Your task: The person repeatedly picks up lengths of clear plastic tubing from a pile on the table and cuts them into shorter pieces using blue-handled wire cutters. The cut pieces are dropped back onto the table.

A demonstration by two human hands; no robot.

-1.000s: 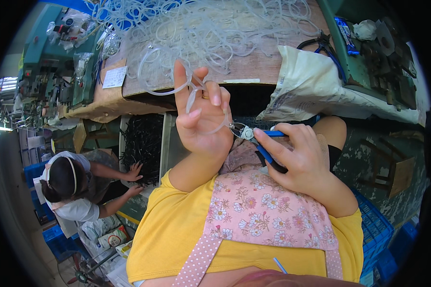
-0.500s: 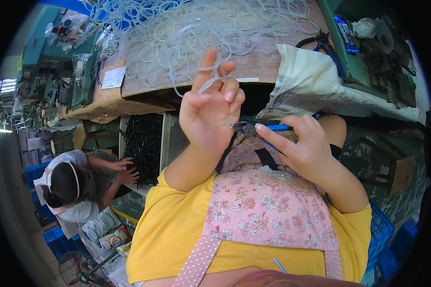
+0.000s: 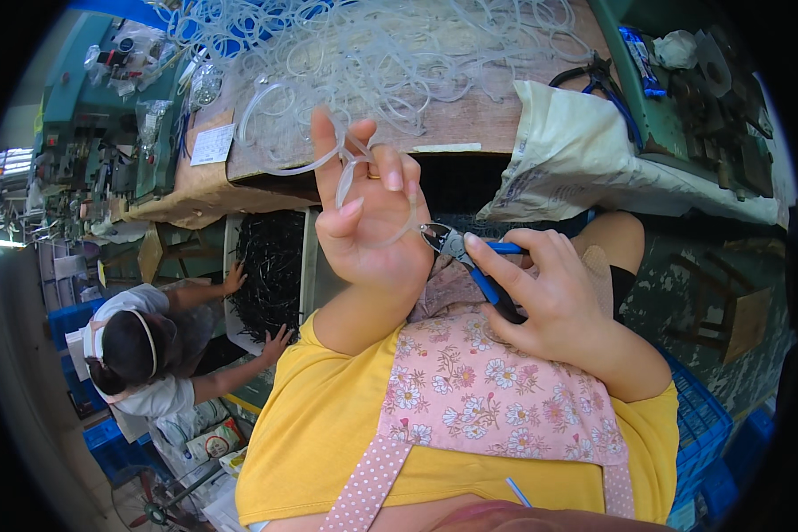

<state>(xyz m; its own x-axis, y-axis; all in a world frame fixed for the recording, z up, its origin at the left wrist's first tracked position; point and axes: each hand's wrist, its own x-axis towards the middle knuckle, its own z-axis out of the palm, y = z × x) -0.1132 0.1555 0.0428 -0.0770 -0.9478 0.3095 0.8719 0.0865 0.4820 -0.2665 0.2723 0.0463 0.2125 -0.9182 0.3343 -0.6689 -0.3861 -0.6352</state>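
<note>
A thin, translucent white loop of flexible tubing (image 3: 345, 183) hangs through the raised fingers of a worker's left hand (image 3: 377, 213), its lower length crossing the palm. That hand faces palm up, index finger extended and the others half curled, holding the loop lightly.

To its right, the right hand (image 3: 550, 279) is wrapped around small metal pliers with blue-and-black handles (image 3: 455, 246), the grips spread partway. The plier tips meet at the tubing's end beside the left palm; whether they bite on it is too small to tell.

The tubing looks light, soft and springy, likely slick against skin and apt to twist, and hard steel could nick it. The surest hold would seem to be close behind the end, between fingertips, with the slack looped over the fingers.

Beyond the left hand, a tangled heap of clear tubing (image 3: 372, 62) covers a worn brown wooden tabletop (image 3: 496, 124); beyond the right lies a crumpled white woven sack (image 3: 567, 151).
</note>
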